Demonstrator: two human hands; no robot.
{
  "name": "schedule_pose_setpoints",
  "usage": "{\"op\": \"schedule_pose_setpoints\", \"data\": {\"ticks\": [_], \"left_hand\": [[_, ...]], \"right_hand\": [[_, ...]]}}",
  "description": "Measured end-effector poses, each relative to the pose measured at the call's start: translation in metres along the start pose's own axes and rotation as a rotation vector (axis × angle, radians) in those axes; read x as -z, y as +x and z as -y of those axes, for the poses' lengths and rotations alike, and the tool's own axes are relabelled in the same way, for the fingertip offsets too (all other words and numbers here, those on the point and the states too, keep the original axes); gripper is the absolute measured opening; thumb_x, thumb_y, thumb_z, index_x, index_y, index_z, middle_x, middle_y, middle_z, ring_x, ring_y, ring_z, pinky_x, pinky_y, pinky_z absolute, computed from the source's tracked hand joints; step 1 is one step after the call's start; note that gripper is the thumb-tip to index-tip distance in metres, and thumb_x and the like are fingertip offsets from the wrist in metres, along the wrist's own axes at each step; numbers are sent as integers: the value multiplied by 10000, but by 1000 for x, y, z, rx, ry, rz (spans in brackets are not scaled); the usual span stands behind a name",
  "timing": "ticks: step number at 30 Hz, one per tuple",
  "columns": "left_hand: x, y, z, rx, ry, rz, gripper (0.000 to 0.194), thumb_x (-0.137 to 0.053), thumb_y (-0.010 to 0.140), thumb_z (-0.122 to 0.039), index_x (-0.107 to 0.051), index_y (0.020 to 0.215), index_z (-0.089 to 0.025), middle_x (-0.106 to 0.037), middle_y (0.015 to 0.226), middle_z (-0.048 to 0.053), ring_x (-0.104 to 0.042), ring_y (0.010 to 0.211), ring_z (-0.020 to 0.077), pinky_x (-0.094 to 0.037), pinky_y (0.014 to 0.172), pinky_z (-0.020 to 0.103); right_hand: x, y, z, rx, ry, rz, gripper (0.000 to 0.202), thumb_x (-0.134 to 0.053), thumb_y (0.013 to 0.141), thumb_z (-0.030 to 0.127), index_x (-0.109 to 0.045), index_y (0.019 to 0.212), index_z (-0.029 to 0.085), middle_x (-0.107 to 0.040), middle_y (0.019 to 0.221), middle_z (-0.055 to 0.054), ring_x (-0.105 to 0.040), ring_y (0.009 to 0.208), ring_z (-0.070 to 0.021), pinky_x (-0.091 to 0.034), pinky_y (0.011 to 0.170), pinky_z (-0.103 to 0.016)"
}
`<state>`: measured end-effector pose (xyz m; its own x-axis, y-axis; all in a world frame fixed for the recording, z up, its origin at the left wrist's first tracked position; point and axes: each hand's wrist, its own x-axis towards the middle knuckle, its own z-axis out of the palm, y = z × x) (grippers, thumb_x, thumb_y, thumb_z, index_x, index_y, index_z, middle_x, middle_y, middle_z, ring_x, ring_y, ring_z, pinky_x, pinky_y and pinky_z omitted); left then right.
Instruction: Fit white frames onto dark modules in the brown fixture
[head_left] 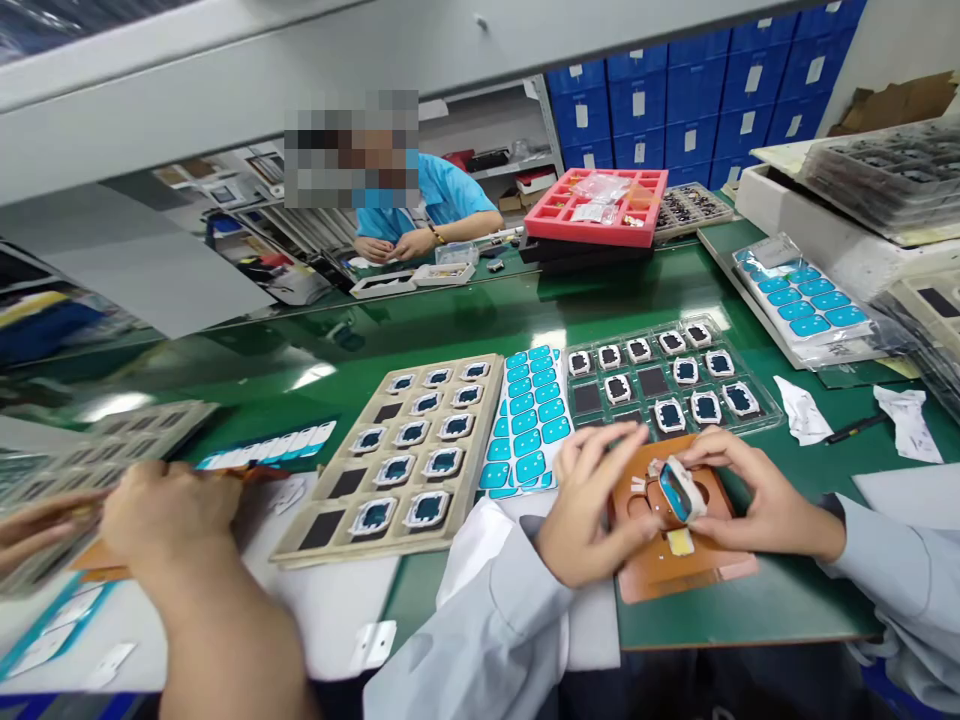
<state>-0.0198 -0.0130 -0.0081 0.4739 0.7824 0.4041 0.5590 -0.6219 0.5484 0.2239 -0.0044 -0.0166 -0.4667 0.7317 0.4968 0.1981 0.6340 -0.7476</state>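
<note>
Both hands meet over an orange-brown fixture block (667,545) near the front edge of the green bench (465,310), right of its middle. The right hand (757,495) pinches a small white-framed part with a blue face (681,490) between thumb and fingers, tilted on edge over the block's round recess; the left hand (589,505) is curled beside it, fingertips touching the part's left side and the block, so both hands are closed on the piece, the right carrying most of the grip. The part lies between the two hands, its long axis running roughly from the near left to the far right, and the right hand is the closer one. Just beyond the hands a dark green tray (660,385) holds more of the same white-framed parts in pockets, some pockets bare. To its left lies a sheet of blue stickers (529,415), then a beige tray (405,455) with similar parts. A second sheet of blue stickers (802,295) rests toward the right edge, near scraps of white paper (802,410). At the near left corner another person's hand (169,510) works over a blurred tray. Across the far edge a person in a blue shirt (442,195) sits beside a red compartment tray (600,205). Blue bins (675,100) carry white labels too small to read; no brand or writing is legible.
</note>
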Motion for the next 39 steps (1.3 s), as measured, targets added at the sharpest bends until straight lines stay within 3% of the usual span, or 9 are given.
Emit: {"op": "schedule_pose_setpoints", "data": {"ticks": [4, 7, 10, 13, 19, 21, 26, 32, 39], "left_hand": [[15, 4, 20, 439, 310, -195, 525, -444, 937, -508, -502, 1369, -216, -556, 1342, 128, -402, 1224, 354, -329, 1020, 591], [25, 6, 35, 735, 510, -123, 598, -558, 859, -528, -514, 1351, -191, -492, 1428, 146, -361, 1260, 422, -347, 980, 635], [28, 8, 43, 860, 588, -33, 548, -616, 818, -565, -583, 1231, -206, -473, 1440, 128, -347, 1294, 416, -362, 996, 608], [25, 13, 46, 919, 597, 9, 505, -642, 792, -604, -612, 1107, -211, -500, 1395, 116, -371, 1292, 387, -381, 1004, 557], [18, 23, 56, 973, 555, 11, 488, -551, 836, -644, -600, 1087, -229, -494, 1385, 108, -377, 1290, 364, -372, 1010, 542], [18, 24, 61, 996, 519, 16, 467, -574, 819, -643, -611, 1050, -240, -485, 1392, 98, -368, 1302, 356, -363, 1021, 532], [21, 23, 68, 1041, 463, 6, 421, -664, 775, -586, -633, 1022, -246, -477, 1379, 97, -367, 1308, 351, -333, 1051, 496], [23, 22, 66, 1047, 441, -3, 360, -694, 781, -499, -624, 1026, -245, -460, 1383, 91, -372, 1303, 332, -339, 1029, 461], [25, 24, 66, 1089, 403, -7, 386, -723, 753, -515, -640, 1023, -251, -429, 1404, 80, -344, 1327, 321, -320, 1044, 436]], "right_hand": [[3, -2, -7, -161, 267, 40, 424, -698, 867, 343, -492, 1233, 284, -618, 1199, -61, -646, 1088, -210, -540, 898, -314], [7, -2, -10, -241, 388, 68, 479, -711, 854, 439, -470, 1233, 274, -665, 1169, -80, -657, 1078, -234, -539, 899, -356], [10, -1, -12, -300, 441, 76, 516, -722, 835, 480, -467, 1227, 260, -681, 1162, -104, -666, 1062, -252, -543, 887, -377], [11, -1, -13, -308, 427, 78, 510, -740, 821, 480, -495, 1214, 266, -678, 1174, -100, -667, 1066, -249, -548, 881, -357], [19, 0, -16, -293, 421, 132, 514, -735, 829, 489, -498, 1235, 282, -695, 1152, -91, -673, 1067, -260, -561, 868, -366], [29, 11, -22, -259, 363, 79, 494, -696, 855, 512, -480, 1236, 283, -701, 1123, -85, -691, 1013, -259, -567, 838, -379], [53, 63, -53, -127, -259, -52, 490, -552, 903, 552, -462, 1251, 219, -697, 991, -79, -684, 877, -242, -555, 747, -381], [41, 96, -82, -73, -638, 123, 346, -649, 808, 326, -676, 1129, 202, -720, 1029, -116, -613, 900, -294, -479, 800, -434], [24, 105, -85, 42, -806, 288, 277, -512, 917, 251, -701, 1116, 208, -631, 1306, -103, -510, 1113, -349, -409, 866, -508]]}}
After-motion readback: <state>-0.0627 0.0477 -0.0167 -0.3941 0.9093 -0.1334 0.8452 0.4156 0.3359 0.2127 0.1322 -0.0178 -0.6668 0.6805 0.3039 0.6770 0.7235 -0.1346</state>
